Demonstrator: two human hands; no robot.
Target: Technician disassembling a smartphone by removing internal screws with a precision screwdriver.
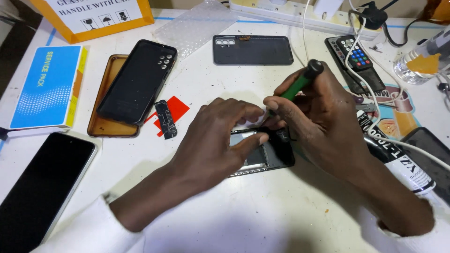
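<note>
An opened phone (269, 154) with its back off lies on the white table (262, 220), mostly covered by my hands. My left hand (213, 138) presses down on its left part, fingers spread over the frame. My right hand (318, 119) grips a green-handled screwdriver (300, 80) with a black cap, its tip pointing down into the phone's upper area. The tip itself is hidden behind my fingers.
A black back cover (253, 49) lies behind. A black phone (138, 80) rests on a brown case (105, 105) at left, beside a small black part (166, 119) on a red sticker. A blue box (47, 86), a dark-screened phone (40, 187), a remote (356, 54), white cables and a glue tube (398, 159) surround the work spot.
</note>
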